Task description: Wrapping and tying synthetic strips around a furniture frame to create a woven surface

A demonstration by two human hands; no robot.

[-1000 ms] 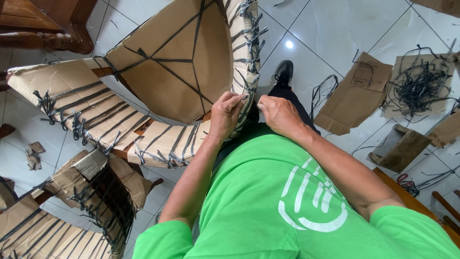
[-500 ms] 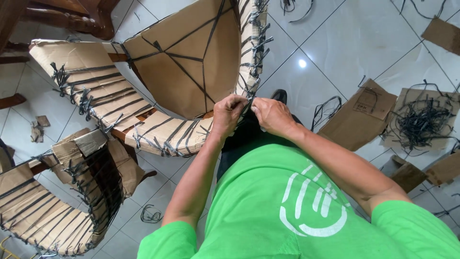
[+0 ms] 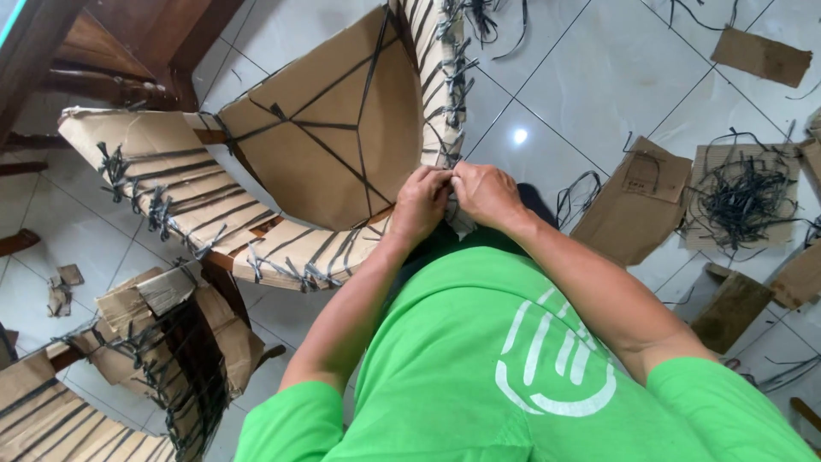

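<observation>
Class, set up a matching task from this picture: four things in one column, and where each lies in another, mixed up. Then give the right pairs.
Things:
1. left hand
2. right hand
3. pile of black straps
4. cardboard-wrapped chair

Places:
A. on a cardboard sheet on the floor tiles, far right
B. on the chair's wrapped edge, on the side of the chair seat
C. centre, in front of the person
D. on the chair's wrapped edge, on the side of the bare tiles

Pairs: 1-B, 2-D, 3-A, 4-C
</observation>
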